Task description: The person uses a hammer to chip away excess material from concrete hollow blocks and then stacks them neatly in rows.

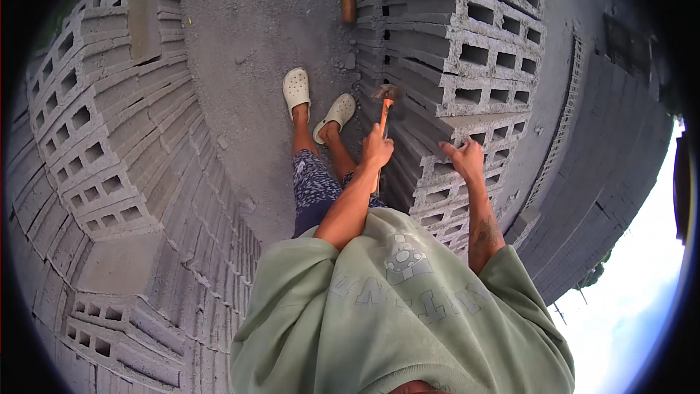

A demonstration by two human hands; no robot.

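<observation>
Head view: person stood between stacked hollow concrete blocks.
Left hand (377, 150): closed around the wooden handle of a hammer (386, 106), its head just beyond the knuckles.
Right hand (465, 158): fingers spread, apparently resting on the block stack (467, 51).
Beyond left hand: pale clogs (297, 90) on gravel.

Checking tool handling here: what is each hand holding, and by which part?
The left hand grips an orange-handled hammer low on its handle, head away. The right hand holds nothing; it rests on a grey hollow concrete block.
</observation>
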